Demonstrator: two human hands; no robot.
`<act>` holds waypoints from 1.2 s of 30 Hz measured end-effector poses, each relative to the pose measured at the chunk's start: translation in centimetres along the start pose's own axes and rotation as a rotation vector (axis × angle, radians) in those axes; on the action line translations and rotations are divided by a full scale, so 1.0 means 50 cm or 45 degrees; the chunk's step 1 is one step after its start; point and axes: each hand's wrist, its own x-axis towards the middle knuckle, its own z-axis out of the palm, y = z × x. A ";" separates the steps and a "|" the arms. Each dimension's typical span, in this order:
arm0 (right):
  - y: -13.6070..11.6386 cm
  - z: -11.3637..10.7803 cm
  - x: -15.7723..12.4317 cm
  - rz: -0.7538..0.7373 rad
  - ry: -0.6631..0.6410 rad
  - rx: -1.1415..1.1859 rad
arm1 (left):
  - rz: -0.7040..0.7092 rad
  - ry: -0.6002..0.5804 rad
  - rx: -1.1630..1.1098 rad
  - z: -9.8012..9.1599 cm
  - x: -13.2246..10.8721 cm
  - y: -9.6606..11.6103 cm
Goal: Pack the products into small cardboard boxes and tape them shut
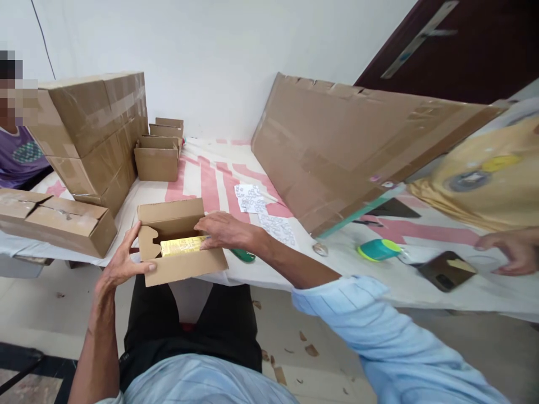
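Note:
An open cardboard box (182,271) sits at the table's front edge, its flaps raised. My left hand (120,265) grips its left end, thumb on the near flap and fingers along the outer side. Inside lies a yellow printed packet (181,246). Over the box's right part is my right hand (225,228), with fingers bent down onto the right end of the packet. The palm side and some fingertips are hidden. Just right of the box, a green object (243,255) lies partly under my right forearm.
Stacked taped cartons (90,126) and a long closed carton (63,220) stand left. Smaller open boxes (156,163) are behind. A large cardboard panel (337,140) leans right, near sticker sheets (252,199), a tape roll (320,248), a phone (447,270) and another person's hand (511,252).

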 end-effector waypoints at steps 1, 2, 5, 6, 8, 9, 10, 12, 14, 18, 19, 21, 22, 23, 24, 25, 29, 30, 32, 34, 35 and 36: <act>0.001 -0.008 0.008 0.014 -0.092 0.006 | -0.003 -0.003 -0.004 0.000 0.000 -0.001; 0.001 -0.016 0.015 0.022 -0.184 0.004 | -0.003 -0.006 -0.008 0.000 0.001 -0.001; -0.001 -0.033 0.028 0.010 -0.333 -0.013 | 0.017 0.001 -0.032 0.001 0.001 0.001; -0.003 -0.035 0.029 0.000 -0.338 -0.017 | 0.022 0.004 -0.040 0.001 0.001 0.002; -0.006 -0.033 0.027 -0.013 -0.305 -0.024 | 0.019 0.005 -0.053 0.003 0.002 0.005; -0.007 -0.029 0.026 -0.008 -0.280 -0.036 | 0.013 0.004 -0.057 0.004 0.002 0.006; -0.008 -0.024 0.024 -0.004 -0.256 -0.054 | 0.008 0.004 -0.058 0.005 0.002 0.007; -0.008 -0.012 0.021 -0.015 -0.212 -0.088 | 0.004 0.011 -0.057 0.007 0.003 0.009; -0.006 -0.001 0.020 -0.060 -0.188 -0.086 | 0.011 0.019 -0.061 0.008 0.004 0.009; 0.005 0.018 0.023 -0.100 -0.141 -0.010 | 0.018 0.039 -0.089 0.007 0.007 0.006; 0.009 0.021 0.023 -0.103 -0.110 0.015 | 0.012 0.042 -0.093 0.006 0.009 0.006; 0.020 0.028 0.021 -0.116 -0.026 0.086 | -0.002 0.043 -0.094 0.003 0.013 0.004; 0.027 0.029 0.019 -0.123 0.025 0.135 | -0.005 0.042 -0.094 0.001 0.016 0.004; 0.034 0.030 0.017 -0.125 0.083 0.193 | -0.005 0.045 -0.095 -0.001 0.021 0.003; 0.041 0.029 0.015 -0.125 0.151 0.256 | -0.004 0.050 -0.096 -0.004 0.026 0.003; 0.048 0.026 0.013 -0.126 0.223 0.324 | -0.002 0.059 -0.098 -0.007 0.032 0.002; 0.072 -0.007 0.004 -0.123 0.513 0.582 | -0.015 0.095 -0.076 -0.015 0.058 -0.007; 0.076 -0.018 0.002 -0.116 0.576 0.633 | -0.025 0.104 -0.056 -0.016 0.062 -0.010; 0.086 -0.040 -0.004 -0.082 0.680 0.722 | -0.037 0.134 0.000 -0.016 0.067 -0.013; 0.094 -0.057 -0.010 -0.037 0.757 0.821 | -0.006 0.184 0.073 -0.017 0.064 -0.006; 0.097 -0.064 -0.012 -0.024 0.785 0.885 | 0.038 0.222 0.116 -0.017 0.062 0.004; 0.098 -0.068 -0.014 -0.018 0.811 0.959 | 0.098 0.273 0.166 -0.017 0.059 0.017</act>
